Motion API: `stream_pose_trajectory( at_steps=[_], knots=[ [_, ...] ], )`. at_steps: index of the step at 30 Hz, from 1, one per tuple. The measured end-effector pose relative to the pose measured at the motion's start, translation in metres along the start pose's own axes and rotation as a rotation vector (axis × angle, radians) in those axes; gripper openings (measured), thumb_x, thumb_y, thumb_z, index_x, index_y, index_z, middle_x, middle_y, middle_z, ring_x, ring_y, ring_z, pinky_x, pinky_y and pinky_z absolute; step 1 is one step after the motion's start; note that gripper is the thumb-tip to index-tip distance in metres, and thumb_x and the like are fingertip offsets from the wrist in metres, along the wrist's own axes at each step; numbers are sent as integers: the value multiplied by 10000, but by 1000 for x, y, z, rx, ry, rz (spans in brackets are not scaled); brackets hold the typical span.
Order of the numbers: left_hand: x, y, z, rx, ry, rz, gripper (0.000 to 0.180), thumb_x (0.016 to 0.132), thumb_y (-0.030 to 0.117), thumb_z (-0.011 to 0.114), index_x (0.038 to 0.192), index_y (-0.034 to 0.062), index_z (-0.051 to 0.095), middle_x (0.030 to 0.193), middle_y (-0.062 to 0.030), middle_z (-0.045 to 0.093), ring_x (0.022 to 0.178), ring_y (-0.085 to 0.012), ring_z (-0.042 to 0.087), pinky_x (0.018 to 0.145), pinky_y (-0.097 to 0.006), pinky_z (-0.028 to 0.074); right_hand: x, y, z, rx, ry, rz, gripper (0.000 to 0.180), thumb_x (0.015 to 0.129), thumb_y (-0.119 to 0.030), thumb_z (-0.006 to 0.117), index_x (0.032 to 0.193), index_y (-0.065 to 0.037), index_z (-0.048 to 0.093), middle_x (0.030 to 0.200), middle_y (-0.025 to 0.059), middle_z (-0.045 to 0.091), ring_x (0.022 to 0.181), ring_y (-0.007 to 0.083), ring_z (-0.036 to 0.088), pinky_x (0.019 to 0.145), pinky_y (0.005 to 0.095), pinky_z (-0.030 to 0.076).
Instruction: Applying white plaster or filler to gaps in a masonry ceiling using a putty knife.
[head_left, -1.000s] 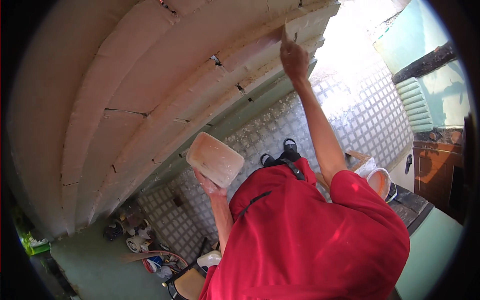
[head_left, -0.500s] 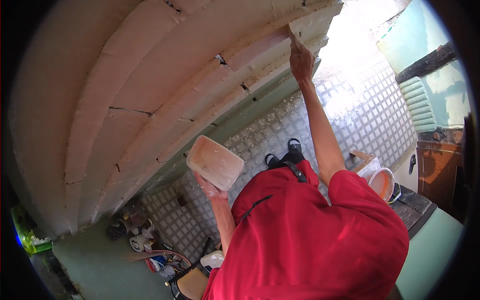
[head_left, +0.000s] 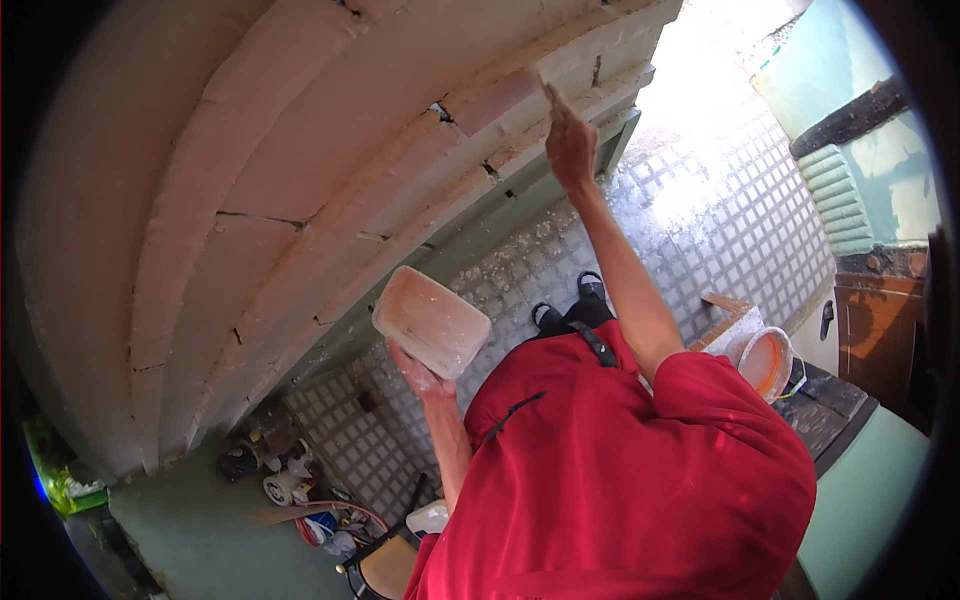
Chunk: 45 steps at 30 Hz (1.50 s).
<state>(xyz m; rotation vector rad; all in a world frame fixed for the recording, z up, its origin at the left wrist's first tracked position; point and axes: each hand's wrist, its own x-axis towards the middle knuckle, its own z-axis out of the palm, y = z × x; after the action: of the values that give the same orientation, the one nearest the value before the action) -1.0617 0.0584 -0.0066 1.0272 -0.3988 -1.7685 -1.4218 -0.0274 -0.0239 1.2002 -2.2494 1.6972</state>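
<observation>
My left hand (head_left: pixel 425 378) is closed around the lower side of a pale, rounded rectangular plastic tub (head_left: pixel 432 320), whose inside is smeared with whitish residue. Out at arm's length, my right hand (head_left: pixel 572 150) grips a thin putty knife (head_left: pixel 546 82), its handle mostly hidden by my fingers. The blade is small and blurred here, and its tip meets the face of the stepped, cream-coloured moulding (head_left: pixel 490 100). A dark gap (head_left: pixel 441 112) breaks the moulding left of the knife, and several cracks run along its joints.
White-spotted patterned tiles (head_left: pixel 690 200) cover the floor around my sandalled feet. A white bucket (head_left: pixel 765 362) with an orange-stained inside stands on a dark bench at right. Cans, a hose and other clutter (head_left: pixel 310 510) lie at lower left, near a chair (head_left: pixel 388 568).
My right hand has moved left and slightly down along the moulding with the putty knife. The tub in my left hand stays almost in place.
</observation>
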Motion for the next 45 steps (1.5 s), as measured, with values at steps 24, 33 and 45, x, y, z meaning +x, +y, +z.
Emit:
stream_pose_trajectory(
  at_steps=[24,33,45],
  knots=[
    [-12,1,-20,-57,-33,-13,544,955,476,443,1389,148,411,1361,-49,488,1202,-287,518,969,-471,483,-68,-83,55,54,-87,0,548,805,36,508,1298,-196,565,922,218,643,806,396,637,705,459,500],
    [-13,-1,-20,-68,-55,-2,547,952,486,443,1385,152,419,1354,-44,493,1193,-283,526,954,-462,495,-40,-83,30,11,-64,161,525,815,38,505,1296,-164,566,1104,204,615,920,381,629,794,418,510],
    [1,-23,3,-51,-50,-77,618,950,541,413,1418,140,367,1389,-55,453,1221,-281,497,987,-440,463,-24,-9,-35,638,-74,443,296,799,79,484,1046,29,638,912,160,687,660,274,652,618,369,528]
  ],
)
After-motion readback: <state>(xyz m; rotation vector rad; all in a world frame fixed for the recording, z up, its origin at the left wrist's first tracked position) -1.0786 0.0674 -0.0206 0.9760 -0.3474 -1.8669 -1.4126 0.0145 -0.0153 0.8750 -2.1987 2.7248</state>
